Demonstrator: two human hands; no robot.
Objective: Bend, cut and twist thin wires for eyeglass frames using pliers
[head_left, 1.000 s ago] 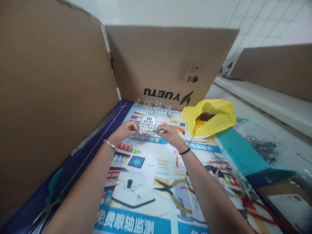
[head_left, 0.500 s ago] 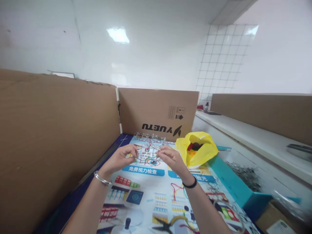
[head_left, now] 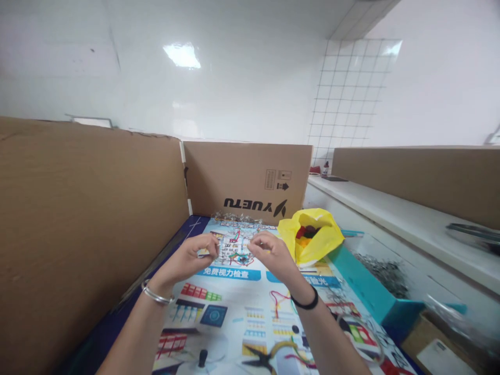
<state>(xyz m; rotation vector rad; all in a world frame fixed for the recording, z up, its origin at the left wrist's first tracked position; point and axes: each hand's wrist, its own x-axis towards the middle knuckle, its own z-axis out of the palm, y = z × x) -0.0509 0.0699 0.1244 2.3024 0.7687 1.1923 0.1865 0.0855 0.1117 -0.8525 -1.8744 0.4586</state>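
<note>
My left hand [head_left: 201, 253] is raised over the printed sheet [head_left: 219, 333], its thumb and fingers pinched together. Opposite it, my right hand [head_left: 273, 252] is pinched as well, a short gap away. Whatever thin item the fingertips hold is too small and faint to make out. Behind the gap, red and green threads [head_left: 238, 255] lie on the sheet's printed eye chart. Nearer to me lie pliers [head_left: 261, 359] with dark jaws and yellowish handles, beside my right forearm. A red thread [head_left: 276, 304] rests between the pliers and my right hand.
A yellow plastic bag [head_left: 289, 232] with coloured contents stands to the right of my hands. Beside it is a teal box [head_left: 363, 281] holding many small metal pieces [head_left: 385, 273]. Cardboard walls [head_left: 250, 161] enclose the left and back. Shiny wire bits [head_left: 238, 217] lie along the back.
The view has shifted slightly. Both hands stay pinched and facing each other, with a slightly wider gap between them.
</note>
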